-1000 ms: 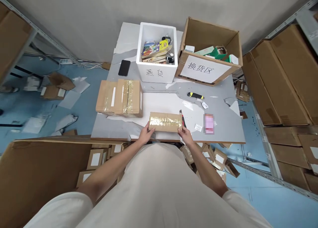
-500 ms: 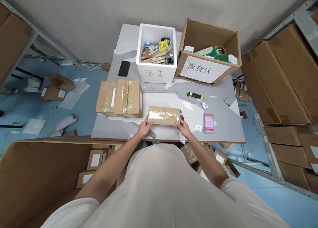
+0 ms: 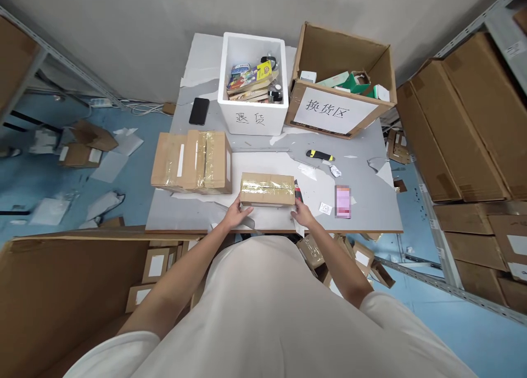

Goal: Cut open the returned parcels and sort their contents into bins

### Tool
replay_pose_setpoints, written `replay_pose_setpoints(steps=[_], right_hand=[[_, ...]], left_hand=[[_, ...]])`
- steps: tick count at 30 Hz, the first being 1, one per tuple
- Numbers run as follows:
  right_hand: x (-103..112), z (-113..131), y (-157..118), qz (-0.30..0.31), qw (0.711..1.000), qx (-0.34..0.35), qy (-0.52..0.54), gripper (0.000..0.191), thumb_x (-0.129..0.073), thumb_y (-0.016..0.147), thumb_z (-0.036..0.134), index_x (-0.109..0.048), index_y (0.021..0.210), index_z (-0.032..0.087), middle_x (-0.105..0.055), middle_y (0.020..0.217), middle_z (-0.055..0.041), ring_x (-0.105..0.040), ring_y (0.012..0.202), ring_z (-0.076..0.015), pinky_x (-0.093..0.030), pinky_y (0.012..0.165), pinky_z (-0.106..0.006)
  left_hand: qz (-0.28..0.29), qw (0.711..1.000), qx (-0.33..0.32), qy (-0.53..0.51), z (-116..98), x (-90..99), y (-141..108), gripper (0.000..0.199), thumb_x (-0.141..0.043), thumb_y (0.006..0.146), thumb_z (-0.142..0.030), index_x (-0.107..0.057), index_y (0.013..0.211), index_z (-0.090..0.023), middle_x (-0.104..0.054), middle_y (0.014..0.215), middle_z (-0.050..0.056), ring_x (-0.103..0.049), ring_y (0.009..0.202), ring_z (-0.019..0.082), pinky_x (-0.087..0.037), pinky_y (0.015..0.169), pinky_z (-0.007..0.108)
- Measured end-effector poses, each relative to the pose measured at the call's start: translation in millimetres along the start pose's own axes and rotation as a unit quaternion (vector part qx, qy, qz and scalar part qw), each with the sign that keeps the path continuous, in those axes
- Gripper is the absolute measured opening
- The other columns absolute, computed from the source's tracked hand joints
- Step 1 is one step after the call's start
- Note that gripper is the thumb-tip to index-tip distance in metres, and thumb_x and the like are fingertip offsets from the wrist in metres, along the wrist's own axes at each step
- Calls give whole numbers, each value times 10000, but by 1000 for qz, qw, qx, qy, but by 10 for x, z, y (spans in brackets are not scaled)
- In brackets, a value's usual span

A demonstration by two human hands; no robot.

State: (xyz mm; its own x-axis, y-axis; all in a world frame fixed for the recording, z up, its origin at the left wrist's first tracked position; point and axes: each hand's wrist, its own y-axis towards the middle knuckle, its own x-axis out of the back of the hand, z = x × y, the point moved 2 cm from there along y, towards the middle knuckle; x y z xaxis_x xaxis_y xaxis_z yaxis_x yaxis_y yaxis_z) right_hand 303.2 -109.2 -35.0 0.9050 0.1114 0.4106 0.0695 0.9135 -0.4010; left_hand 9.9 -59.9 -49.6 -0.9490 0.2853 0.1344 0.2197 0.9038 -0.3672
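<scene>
From where I stand, the near edge of the surface (image 3: 370, 202) runs right before the person's waist, with a strip of tabletop between that edge and the taped box (image 3: 267, 189). Toward the person's left, two larger cartons (image 3: 209, 161) sit just beside it and narrow the room there; on the right there is more space, broken by a red-and-black tool (image 3: 298, 191) just past the box's end, a small white label (image 3: 325, 208) and a blurred pink item (image 3: 343, 202). Farther back lie a yellow-and-black cutter (image 3: 320, 155) and, at the far left, a dark phone (image 3: 199, 111). A white foam bin (image 3: 272, 127) with books in it and an open carton (image 3: 346, 46) stand side by side at the back, near the grey wall (image 3: 164, 27). Blue floor (image 3: 144, 175) strewn with paper shows at the left, stacked boxes (image 3: 444, 136) on a rack at the right. The box lies between the two hands: the left hand (image 3: 236, 213) and right hand (image 3: 303, 213) are both partly open, thumbs spread from the fingers, fingertips at its near corners. I can't tell whether they bear any weight.
</scene>
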Motion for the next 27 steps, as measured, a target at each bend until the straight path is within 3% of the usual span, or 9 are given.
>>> replay_pose_setpoints(steps=[3,6,8,12,16,19,23,27], right_hand=[[-67,95,18,-4,999,31,-37,485,-504,810,229,-552,1291,191,-710,1035,-63,-653,944,-232,-483,884,-370],[6,216,80,-41,996,46,-68,365,-449,876,345,-646,1149,204,-720,942,-56,-653,890,-237,-477,842,-349],[67,283,142,-66,992,28,-108,354,-429,891,405,-701,1005,209,-720,872,-59,-649,850,-241,-465,826,-342],[79,336,249,-86,986,-17,-144,404,-417,895,448,-728,814,203,-702,757,-68,-640,796,-243,-450,803,-332],[30,306,277,-89,987,-24,-131,441,-398,899,475,-735,886,190,-717,818,-73,-640,809,-235,-455,806,-327],[23,253,252,-92,989,-30,-111,453,-390,900,472,-728,961,176,-727,881,-80,-650,850,-237,-464,841,-338],[6,97,144,-96,994,-39,-29,433,-376,905,349,-630,1200,159,-707,1075,-94,-669,943,-213,-477,914,-360],[-102,-94,7,-26,999,-26,22,498,-532,797,186,-551,1294,172,-663,1193,-96,-652,1040,-214,-470,971,-389]], left_hand=[[-16,999,-21,22,-25,50,40,674,-605,758,-500,-504,1339,-172,-594,1283,108,-554,1163,249,-400,1025,371],[-69,993,-41,89,-118,152,139,579,-537,807,-502,-575,1274,-162,-631,1164,108,-604,1011,234,-459,939,364],[-92,987,-44,127,-160,197,215,561,-540,808,-489,-596,1258,-158,-636,1073,100,-607,932,228,-471,908,370],[-80,987,-18,138,-118,177,310,555,-559,803,-467,-607,1255,-149,-633,933,79,-597,844,226,-468,895,388],[-85,989,-4,123,-51,131,311,580,-560,809,-461,-573,1297,-148,-638,982,89,-596,873,227,-459,916,387],[-94,991,12,91,-1,133,300,559,-562,811,-441,-575,1290,-153,-638,1124,108,-592,1002,241,-431,975,387],[-93,994,48,11,205,198,241,544,-493,826,-391,-544,1311,-149,-601,1268,125,-577,1132,238,-409,1025,410],[-40,998,52,-8,438,249,108,666,-631,674,-364,-553,1296,-140,-600,1285,134,-582,1155,266,-375,1066,457]])
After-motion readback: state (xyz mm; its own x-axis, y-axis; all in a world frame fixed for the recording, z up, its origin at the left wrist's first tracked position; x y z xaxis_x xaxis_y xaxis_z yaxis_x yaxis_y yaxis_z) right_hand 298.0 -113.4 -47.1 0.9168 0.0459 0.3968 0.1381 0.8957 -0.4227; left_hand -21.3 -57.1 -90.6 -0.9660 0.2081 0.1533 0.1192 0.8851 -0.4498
